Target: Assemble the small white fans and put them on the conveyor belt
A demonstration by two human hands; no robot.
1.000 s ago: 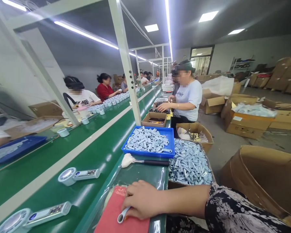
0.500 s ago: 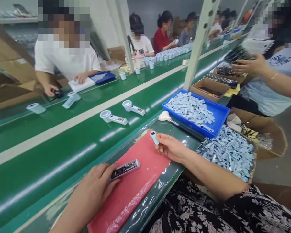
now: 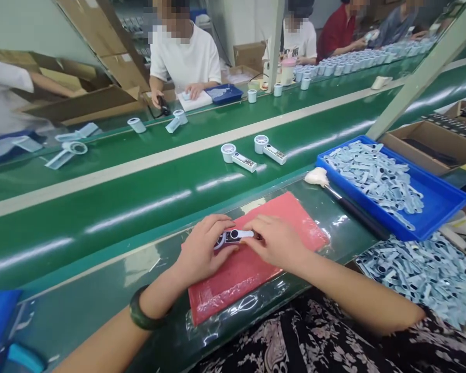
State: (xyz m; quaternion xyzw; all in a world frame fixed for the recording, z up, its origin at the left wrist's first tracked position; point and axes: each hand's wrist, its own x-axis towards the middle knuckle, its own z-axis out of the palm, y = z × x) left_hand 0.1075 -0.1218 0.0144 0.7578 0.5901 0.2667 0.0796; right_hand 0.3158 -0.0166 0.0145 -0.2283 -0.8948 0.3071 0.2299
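My left hand point(image 3: 202, 249) and my right hand point(image 3: 276, 242) meet over a red mat point(image 3: 256, 259) on the green bench. Between them they hold one small handheld device point(image 3: 233, 237) with a round pale-blue head, a dark face and a white handle end. My left hand grips its head end, my right hand presses on the handle end. A dark green bangle point(image 3: 141, 313) sits on my left wrist.
Two finished devices point(image 3: 252, 153) lie on the green conveyor belt point(image 3: 100, 207) beyond the mat. A brush point(image 3: 345, 199) lies right of the mat, next to a blue tray point(image 3: 438, 204) of pale-blue parts. A box of more parts point(image 3: 427, 272) stands lower right. Other people work across the belt.
The view swung left and down. My hands came together on the mat: the dark strip held by the left and the small blue part held by the right now form one device.
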